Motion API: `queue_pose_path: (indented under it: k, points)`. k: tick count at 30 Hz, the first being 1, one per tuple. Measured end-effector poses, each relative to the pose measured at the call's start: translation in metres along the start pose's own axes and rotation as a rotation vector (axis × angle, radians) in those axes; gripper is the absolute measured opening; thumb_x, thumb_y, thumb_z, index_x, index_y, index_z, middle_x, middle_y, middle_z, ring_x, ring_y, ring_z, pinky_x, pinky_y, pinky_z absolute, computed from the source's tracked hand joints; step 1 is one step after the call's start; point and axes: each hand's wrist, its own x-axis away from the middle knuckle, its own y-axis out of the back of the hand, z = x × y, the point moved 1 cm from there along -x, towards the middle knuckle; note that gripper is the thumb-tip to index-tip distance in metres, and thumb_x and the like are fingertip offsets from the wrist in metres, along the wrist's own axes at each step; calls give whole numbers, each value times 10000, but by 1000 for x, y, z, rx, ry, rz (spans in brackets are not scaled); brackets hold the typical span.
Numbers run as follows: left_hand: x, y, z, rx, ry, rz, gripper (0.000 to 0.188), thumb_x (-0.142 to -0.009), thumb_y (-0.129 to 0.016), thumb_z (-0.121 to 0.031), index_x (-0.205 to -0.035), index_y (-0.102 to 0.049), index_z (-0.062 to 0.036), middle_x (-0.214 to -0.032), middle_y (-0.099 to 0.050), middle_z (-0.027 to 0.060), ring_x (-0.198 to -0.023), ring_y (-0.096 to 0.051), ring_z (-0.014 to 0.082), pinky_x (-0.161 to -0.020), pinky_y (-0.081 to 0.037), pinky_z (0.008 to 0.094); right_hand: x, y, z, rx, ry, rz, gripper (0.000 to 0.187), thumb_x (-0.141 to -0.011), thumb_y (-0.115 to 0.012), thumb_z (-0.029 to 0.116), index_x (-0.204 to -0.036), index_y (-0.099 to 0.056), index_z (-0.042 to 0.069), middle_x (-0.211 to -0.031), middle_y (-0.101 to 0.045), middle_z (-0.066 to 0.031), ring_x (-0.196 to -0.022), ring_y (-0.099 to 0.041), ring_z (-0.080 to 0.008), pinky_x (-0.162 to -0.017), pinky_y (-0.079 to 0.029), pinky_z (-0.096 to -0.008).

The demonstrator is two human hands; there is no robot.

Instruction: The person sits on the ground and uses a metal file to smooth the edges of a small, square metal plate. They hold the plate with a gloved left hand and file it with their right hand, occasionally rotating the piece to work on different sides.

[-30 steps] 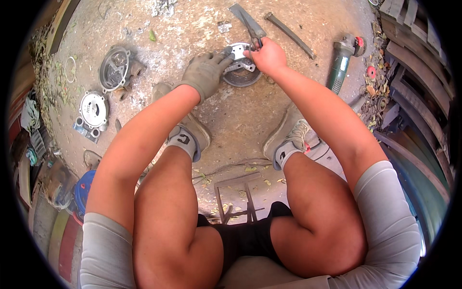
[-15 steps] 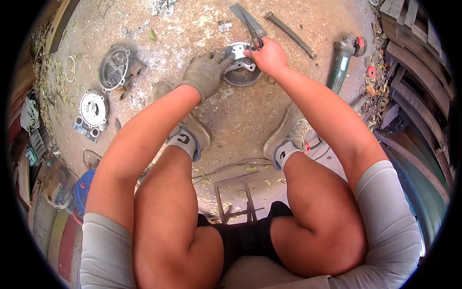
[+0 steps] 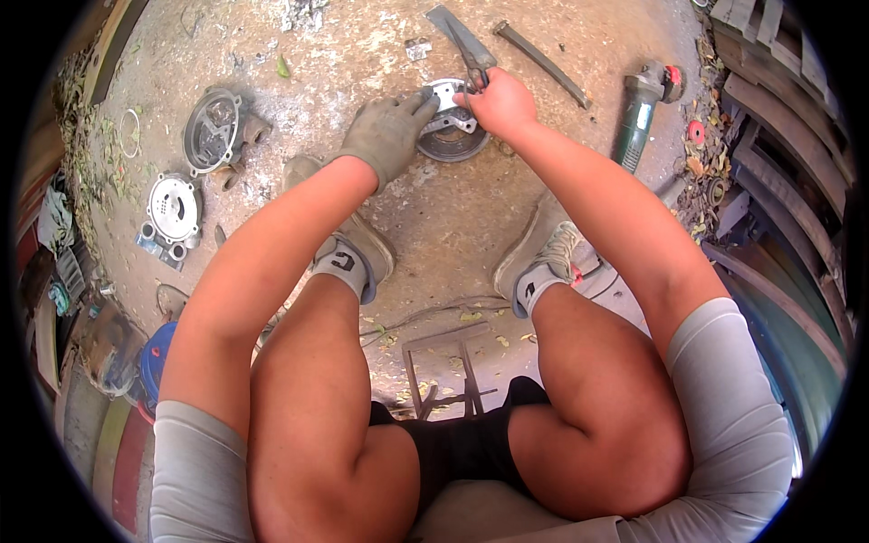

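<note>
Unmoved metal part between hands

Wide fisheye view from head height, facing down toward the hands and ground, fairly near

My light-grey fabric ankle socks carry black marks; pale label on green cylindrical angle grinder: can't read it.

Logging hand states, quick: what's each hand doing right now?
Left hand: touching round grey metal part; grip cannot be told.
Right hand: closed, holding dark metal scissors.
</note>
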Motion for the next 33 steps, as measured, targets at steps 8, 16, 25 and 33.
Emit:
queue_pose_path:
  k: [8, 16, 25, 33]
  points:
    - [-30, 30, -17, 4, 112, 190, 476, -980, -653, -109, -1454, -613, -134, -1390, -645, 91, -1225, -676, 305, -1003, -576, 444, 1, -2, -3, 13, 26, -35, 530, -887, -857, 435, -1224, -689, 63, -1172, -787, -105, -1104, -751, -305, -933, -577, -425]
    - [-39, 38, -23, -85, 95, 232, 463, -965, -699, -103, -1426, -652, -106, -1414, -625, 76, -1249, -679, 297, -999, -605, 409, 33, -19, -55, -510, -4, 215, 550, -921, -816, 552, -1048, -678, 35, -984, -749, -93, -808, -717, -213, -744, -574, -370]
    - [-38, 21, -17, -76, 101, 159, 521, -955, -696, -85, -1468, -632, -145, -1381, -648, 48, -1247, -681, 273, -1003, -604, 407, 91, -44, -78, -976, -396, 793, 663, -991, -553, 800, -870, -586, 149, -800, -635, -5, -679, -613, -132, -632, -496, -280]
    - [-40, 18, -17, -97, 82, 136, 467, -990, -642, -89, -1453, -652, -153, -1359, -667, 48, -1230, -696, 270, -1014, -598, 400, 75, -37, -75, -866, -382, 827, 739, -931, -596, 848, -911, -582, 110, -842, -625, -41, -685, -573, -132, -642, -497, -282]
